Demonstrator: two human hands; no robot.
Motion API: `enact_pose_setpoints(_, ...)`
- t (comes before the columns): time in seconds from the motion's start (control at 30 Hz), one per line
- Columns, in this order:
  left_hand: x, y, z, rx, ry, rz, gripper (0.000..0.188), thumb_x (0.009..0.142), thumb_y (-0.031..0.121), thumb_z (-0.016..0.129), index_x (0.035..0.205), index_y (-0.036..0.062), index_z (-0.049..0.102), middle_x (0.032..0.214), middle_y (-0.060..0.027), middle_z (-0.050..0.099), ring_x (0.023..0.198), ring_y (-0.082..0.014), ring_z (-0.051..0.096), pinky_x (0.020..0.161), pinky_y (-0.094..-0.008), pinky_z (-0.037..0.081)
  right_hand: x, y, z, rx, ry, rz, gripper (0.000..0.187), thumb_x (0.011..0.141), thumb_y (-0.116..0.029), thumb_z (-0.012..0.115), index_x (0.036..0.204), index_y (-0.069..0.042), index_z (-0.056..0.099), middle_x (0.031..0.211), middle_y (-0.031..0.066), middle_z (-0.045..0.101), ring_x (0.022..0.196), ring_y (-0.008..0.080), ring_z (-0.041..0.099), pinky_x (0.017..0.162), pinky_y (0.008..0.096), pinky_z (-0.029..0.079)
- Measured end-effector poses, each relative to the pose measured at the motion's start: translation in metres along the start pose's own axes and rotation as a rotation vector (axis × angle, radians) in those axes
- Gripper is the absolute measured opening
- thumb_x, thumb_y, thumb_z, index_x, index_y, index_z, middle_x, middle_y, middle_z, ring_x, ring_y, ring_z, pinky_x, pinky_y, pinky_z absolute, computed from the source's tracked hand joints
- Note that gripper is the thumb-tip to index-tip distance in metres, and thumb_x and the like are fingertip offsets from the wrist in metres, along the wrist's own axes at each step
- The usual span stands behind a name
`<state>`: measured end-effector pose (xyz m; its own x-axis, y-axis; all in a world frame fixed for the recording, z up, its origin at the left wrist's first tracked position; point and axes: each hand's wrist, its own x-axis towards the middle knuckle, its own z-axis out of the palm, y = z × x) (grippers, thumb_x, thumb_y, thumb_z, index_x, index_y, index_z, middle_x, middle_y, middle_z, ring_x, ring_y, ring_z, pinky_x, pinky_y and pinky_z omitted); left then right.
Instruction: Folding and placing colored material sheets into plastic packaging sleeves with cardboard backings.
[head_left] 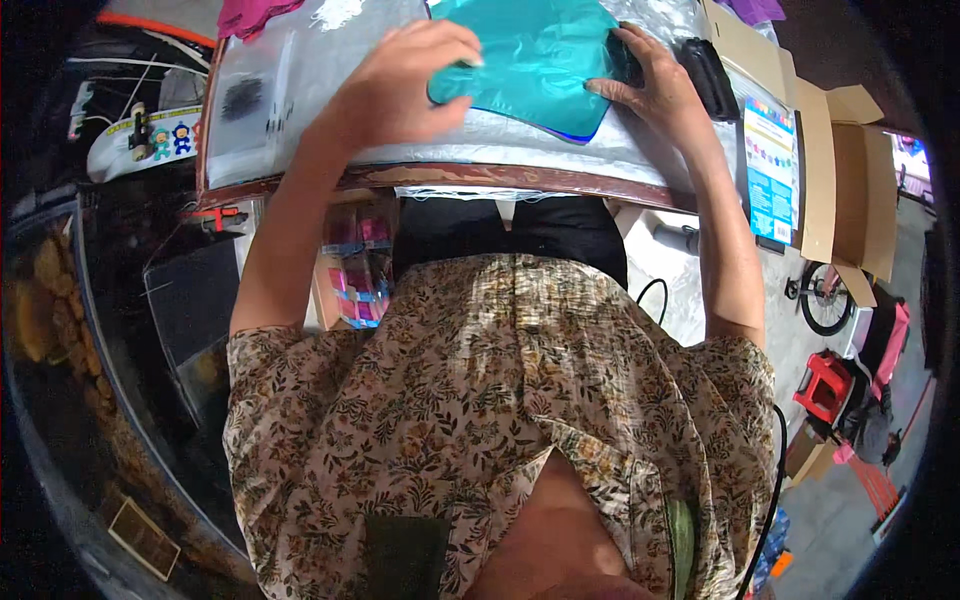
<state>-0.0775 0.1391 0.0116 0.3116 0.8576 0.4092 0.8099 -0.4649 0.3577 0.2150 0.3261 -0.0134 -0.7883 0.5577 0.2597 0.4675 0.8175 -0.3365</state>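
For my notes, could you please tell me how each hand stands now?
Left hand: open, at the left edge of the teal sheet.
Right hand: open, at its right edge.

Bare left grip (425, 85): I see its fingers curved apart by the left edge of a glossy teal plastic sheet (535, 60).
Bare right grip (640, 75): I see it spread at the sheet's right edge.
Brown-edged table (480, 178): beneath the sheet.
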Motion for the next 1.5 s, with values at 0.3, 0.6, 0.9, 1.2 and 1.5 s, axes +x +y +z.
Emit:
enact_pose_setpoints(0.3, 0.032, 0.04, 0.018, 0.271, -0.225, 0.003, 0.026, 0.069, 0.008, 0.072, 0.092, -0.002, 0.068, 0.1, -0.0149, 0.064, 0.098, -0.0314, 0.064, 0.087, -0.0403, 0.049, 0.0, -0.005, -0.003, -0.028, -0.019, 0.009, 0.085, 0.079, -0.05, 0.079, 0.142, 0.001, 0.051, 0.148, 0.0242, 0.047, 0.133, 0.0385, 0.051, 0.11, 0.042, 0.044)
enact_pose_setpoints(0.6, 0.029, 0.038, 0.043, 0.451, -0.096, -0.045, 0.005, 0.073, 0.0, 0.065, 0.075, -0.0019, 0.07, 0.084, -0.0155, 0.066, 0.083, -0.0318, 0.068, 0.08, -0.0404, 0.053, -0.007, 0.002, -0.002, -0.007, 0.026, -0.015, 0.071, 0.084, -0.038, 0.077, 0.141, -0.003, 0.052, 0.149, 0.0212, 0.047, 0.13, 0.0382, 0.053, 0.108, 0.0409, 0.045)
enact_pose_setpoints(0.9, 0.024, 0.024, 0.04, 0.128, -0.07, -0.287, 0.009, 0.081, 0.005, 0.065, 0.088, -0.0003, 0.067, 0.093, -0.0186, 0.066, 0.092, -0.0378, 0.066, 0.084, -0.0451, 0.052, -0.017, -0.036, -0.02, 0.043, -0.018, -0.162, 0.034, 0.086, -0.005, 0.069, 0.12, -0.006, 0.065, 0.125, 0.0153, 0.063, 0.113, 0.0333, 0.061, 0.096, 0.0411, 0.048)
enact_pose_setpoints(1.2, -0.01, -0.005, 0.022, -0.226, 0.136, -0.337, 0.029, 0.071, 0.011, 0.081, 0.094, 0.0022, 0.064, 0.105, -0.0101, 0.067, 0.103, -0.029, 0.066, 0.091, -0.0382, 0.052, -0.015, -0.017, -0.006, -0.049, 0.058, -0.192, 0.031, 0.077, 0.001, 0.069, 0.107, -0.006, 0.069, 0.109, 0.0095, 0.068, 0.102, 0.033, 0.062, 0.089, 0.0404, 0.049)
enact_pose_setpoints(1.5, -0.02, -0.009, 0.026, -0.203, 0.256, -0.287, 0.026, 0.073, 0.013, 0.08, 0.09, 0.0006, 0.066, 0.103, -0.0125, 0.067, 0.093, -0.0288, 0.066, 0.081, -0.0385, 0.054, -0.016, -0.025, -0.011, -0.049, 0.041, -0.136, 0.023, 0.077, -0.001, 0.074, 0.099, -0.006, 0.071, 0.109, 0.0062, 0.07, 0.099, 0.029, 0.061, 0.089, 0.0383, 0.044)
